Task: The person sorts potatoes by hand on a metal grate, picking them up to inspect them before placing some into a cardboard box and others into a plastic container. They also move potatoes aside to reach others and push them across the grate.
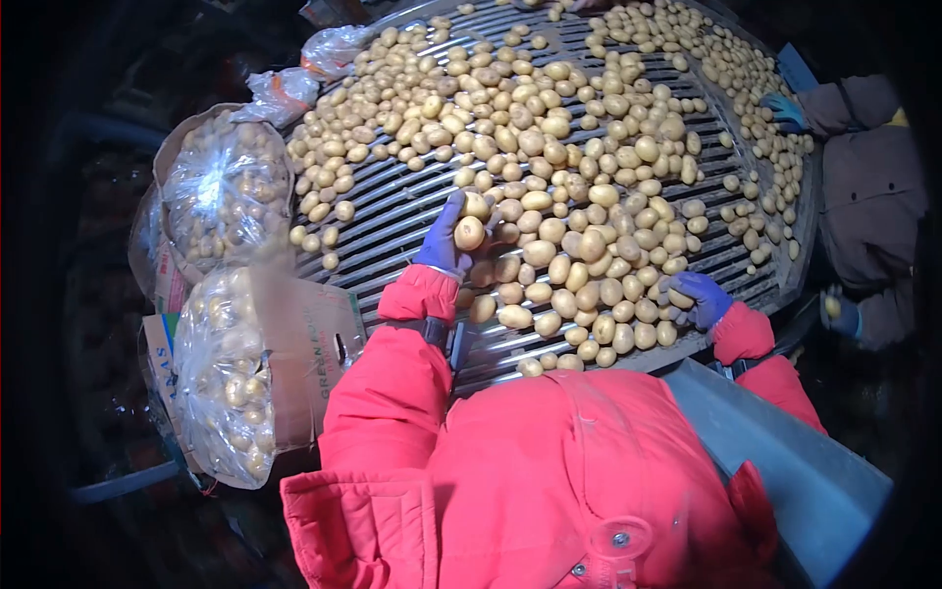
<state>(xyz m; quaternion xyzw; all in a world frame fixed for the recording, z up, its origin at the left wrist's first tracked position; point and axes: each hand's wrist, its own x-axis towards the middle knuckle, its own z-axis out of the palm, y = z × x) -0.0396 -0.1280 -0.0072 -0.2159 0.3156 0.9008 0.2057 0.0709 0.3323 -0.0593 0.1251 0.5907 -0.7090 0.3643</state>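
Many pale yellow potatoes (pixel 538 253) lie over a slatted metal table (pixel 388 224) in front of me. My left hand (pixel 446 240), in a purple and grey glove, is closed around two potatoes (pixel 469 233) near the middle of the slats. Closer to the table's right edge, my right hand (pixel 702 297) wears the same kind of glove. Its fingers curl against a potato (pixel 680 297) at the side of the pile, and the fingertips are partly hidden.
Two boxes with clear plastic bags of potatoes (pixel 224 187) (pixel 226 378) stand at left. A grey-blue bin (pixel 785 471) sits by my right side. Across the right edge, a person in dark clothing (pixel 868 187) reaches a blue-gloved hand (pixel 785 113) toward smaller potatoes.
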